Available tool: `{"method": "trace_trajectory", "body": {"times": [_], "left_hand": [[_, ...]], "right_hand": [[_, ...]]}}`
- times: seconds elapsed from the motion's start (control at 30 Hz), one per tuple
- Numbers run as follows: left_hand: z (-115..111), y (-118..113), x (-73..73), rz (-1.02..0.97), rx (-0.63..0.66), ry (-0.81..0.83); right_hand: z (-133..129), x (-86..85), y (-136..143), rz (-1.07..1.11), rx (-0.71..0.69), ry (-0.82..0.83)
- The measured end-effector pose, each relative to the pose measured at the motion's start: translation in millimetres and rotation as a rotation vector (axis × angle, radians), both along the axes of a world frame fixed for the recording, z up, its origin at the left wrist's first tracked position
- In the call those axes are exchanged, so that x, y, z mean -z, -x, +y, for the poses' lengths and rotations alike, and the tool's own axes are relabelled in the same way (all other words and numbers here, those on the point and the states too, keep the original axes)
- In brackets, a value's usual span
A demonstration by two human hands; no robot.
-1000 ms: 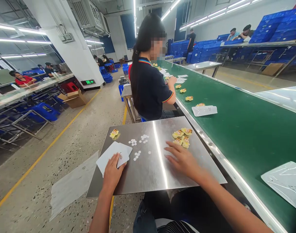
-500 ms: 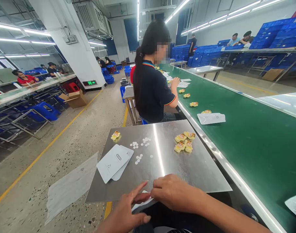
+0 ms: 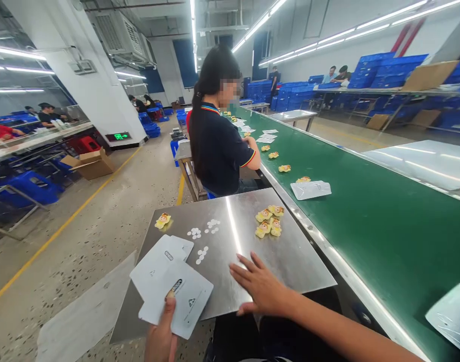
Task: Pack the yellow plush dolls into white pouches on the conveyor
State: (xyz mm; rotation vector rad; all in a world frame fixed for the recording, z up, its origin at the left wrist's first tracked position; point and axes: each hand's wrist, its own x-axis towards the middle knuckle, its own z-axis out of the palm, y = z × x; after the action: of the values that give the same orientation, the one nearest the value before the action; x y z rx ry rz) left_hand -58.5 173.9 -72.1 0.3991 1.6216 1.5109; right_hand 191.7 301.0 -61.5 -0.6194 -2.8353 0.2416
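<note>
- Head view, left hand (image 3: 162, 332): it sits at the bottom edge of the picture, closed on a white pouch (image 3: 179, 303), with the thumb pressed on the pouch's face near its lower middle. The pouch is held just off the near left corner of the steel table (image 3: 297, 261) and overlaps a small stack of white pouches (image 3: 158, 261) lying on that corner.
- Head view, right hand (image 3: 260, 287): it lies palm down on the table near the front edge, fingers spread and pointing up and left (it grips nothing).
- Head view, the deciding relation: the cluster of yellow figures (image 3: 269, 220) lies straight ahead of the right hand, farther up the table and slightly right of its fingertips, well apart from the left hand. The right hand is plainly the nearer one.
- Head view, between the hands: small white discs (image 3: 201, 254) are scattered left of the right hand's fingertips, beside the stack, with more discs farther up.
- Head view, surroundings: a single yellow figure (image 3: 162, 220) rests at the far left of the table; the green conveyor belt (image 3: 384, 221) runs along the right, carrying a clear packet (image 3: 310, 189); a co-worker (image 3: 216, 136) sits ahead with their back turned.
</note>
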Motion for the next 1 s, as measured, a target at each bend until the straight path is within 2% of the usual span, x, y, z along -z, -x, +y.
{"method": "trace_trajectory", "body": {"times": [0.07,0.17,0.23,0.3,0.37,0.47,0.53,0.6,0.67,0.83,0.9,1.0], "left_hand": [[10,-5,-7.5,0.024,-0.014,0.009],[31,-24,-14.6,0.048,0.049,-0.135],[44,-41,-17.7,0.109,0.150,-0.211],[55,-58,-21.6,0.203,0.307,-0.203],[62,-76,-27.1,0.317,0.483,-0.192],[68,-104,-35.7,0.479,0.684,-0.237],[71,-121,-39.0,0.541,0.756,-0.295],[74,-135,-39.8,0.575,0.791,-0.334],[75,-145,-39.7,0.596,0.816,-0.352],[81,-159,-39.0,0.567,0.901,-0.364],[86,-163,-38.1,0.570,0.914,-0.352],[94,-168,-38.1,0.532,0.929,-0.341]], "right_hand": [[-17,4.4,-20,0.003,-0.038,-0.032],[-30,20.9,-35,0.086,-0.117,-0.138],[-30,31.7,-39,0.232,-0.143,-0.200],[-30,30.4,-42,0.422,-0.066,-0.196],[-32,10.8,-49,0.606,0.109,-0.124],[-37,-43.2,-63,0.793,0.349,0.015],[-42,-78.0,-70,0.845,0.386,0.070],[-45,-100.1,-72,0.830,0.359,0.079],[-46,-108.1,-72,0.762,0.327,0.040],[-47,-106.0,-77,0.450,0.346,-0.102],[-46,-108.8,-79,0.346,0.312,-0.130],[-26,-118.6,-87,0.313,0.245,-0.083]]}}
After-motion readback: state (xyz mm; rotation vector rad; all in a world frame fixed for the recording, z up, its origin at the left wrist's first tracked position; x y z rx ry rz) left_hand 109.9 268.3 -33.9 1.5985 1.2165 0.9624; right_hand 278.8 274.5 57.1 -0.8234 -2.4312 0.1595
